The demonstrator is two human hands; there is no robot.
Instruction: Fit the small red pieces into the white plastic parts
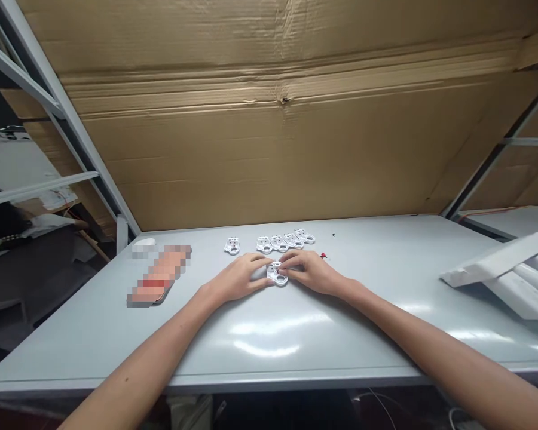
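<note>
A small white plastic part with a ring-shaped end [280, 279] is between my two hands, low over the grey table. My left hand [241, 276] grips its left side between thumb and fingers. From the right, my right hand [311, 272] has its fingertips closed at the part's upper right; whether they pinch something tiny there is hidden. Just behind my hands, several similar white parts [278, 243] lie in an overlapping row. One more white part [232, 245] sits apart to their left. A tiny red piece [323, 255] lies beyond my right hand.
A blurred-out pinkish, phone-shaped object [161, 275] lies at the left, with a small white object [144, 246] behind it. White foam-like strips [506, 272] are piled at the right. A tiny dark bit [333, 235] lies farther back. Cardboard [269, 161] walls the table's rear; metal posts stand both sides.
</note>
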